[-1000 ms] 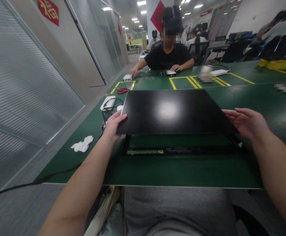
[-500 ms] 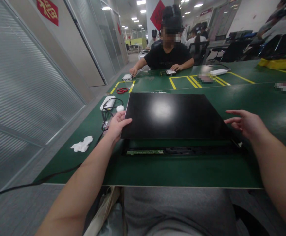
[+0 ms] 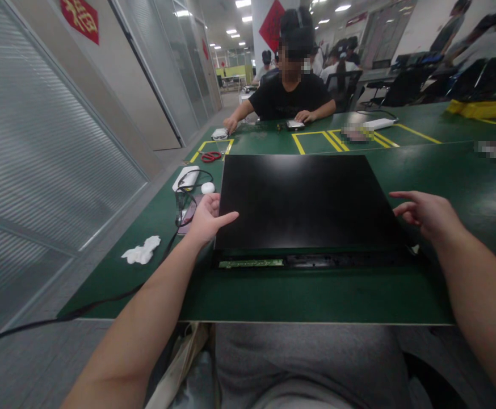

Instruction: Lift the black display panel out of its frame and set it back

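A large black panel (image 3: 307,201) lies flat on the green table (image 3: 299,295), in the middle of the near half, directly in front of the person. Along its near edge a narrow black strip is exposed, with a green circuit board (image 3: 252,263) set into its left part.

The left hand (image 3: 207,218) is placed at the near left corner of the panel. The palm is turned toward the panel's left edge, the thumb is stretched out to the right across the corner, and the fingers are loosely bent and held together beside the edge. Nothing is pinched.

The right hand (image 3: 427,216) is held just beside the right edge of the panel, near its near right corner. The fingers are relaxed and slightly spread, with the forefinger pointed left toward the panel. Contact with the panel cannot be told.

To the left of the panel, a phone (image 3: 188,215) lies just beside the left hand, with a black cable (image 3: 103,301) run past it toward the near left. A crumpled white cloth (image 3: 142,251) lies farther left. A white box (image 3: 186,178) and red scissors (image 3: 211,156) lie farther back. A person in a black shirt (image 3: 293,94) is seated at the far side.
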Action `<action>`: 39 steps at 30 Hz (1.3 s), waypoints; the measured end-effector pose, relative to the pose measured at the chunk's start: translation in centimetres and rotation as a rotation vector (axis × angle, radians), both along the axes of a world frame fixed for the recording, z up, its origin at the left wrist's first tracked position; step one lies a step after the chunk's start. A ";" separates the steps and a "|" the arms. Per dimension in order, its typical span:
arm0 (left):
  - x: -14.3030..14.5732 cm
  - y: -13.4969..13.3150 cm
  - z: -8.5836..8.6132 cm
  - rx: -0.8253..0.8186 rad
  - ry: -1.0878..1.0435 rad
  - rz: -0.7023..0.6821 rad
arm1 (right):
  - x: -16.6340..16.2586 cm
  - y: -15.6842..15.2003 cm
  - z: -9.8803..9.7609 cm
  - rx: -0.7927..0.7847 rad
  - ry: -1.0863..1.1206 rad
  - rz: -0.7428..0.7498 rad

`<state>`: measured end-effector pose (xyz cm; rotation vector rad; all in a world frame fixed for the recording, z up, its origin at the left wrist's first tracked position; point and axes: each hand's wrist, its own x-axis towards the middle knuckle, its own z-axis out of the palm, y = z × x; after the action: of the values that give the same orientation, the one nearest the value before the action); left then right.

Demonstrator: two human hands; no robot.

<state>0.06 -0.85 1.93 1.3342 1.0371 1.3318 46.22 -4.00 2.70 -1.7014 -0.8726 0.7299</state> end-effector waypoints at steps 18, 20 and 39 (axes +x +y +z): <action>-0.5 0.0 -0.3 -0.027 0.107 -0.104 | -0.2 -0.2 0.0 0.182 -0.021 0.013; -0.4 -0.1 -0.1 -0.025 0.089 -0.119 | -0.2 -0.2 -0.1 0.186 -0.008 0.029; -0.5 0.2 -0.6 -0.067 0.148 -0.152 | -0.6 -0.5 0.1 0.194 -0.050 0.032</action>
<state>-0.49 -0.63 1.33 1.4474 1.0480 1.0901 45.60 -4.50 2.76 -1.5414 -0.9757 0.6058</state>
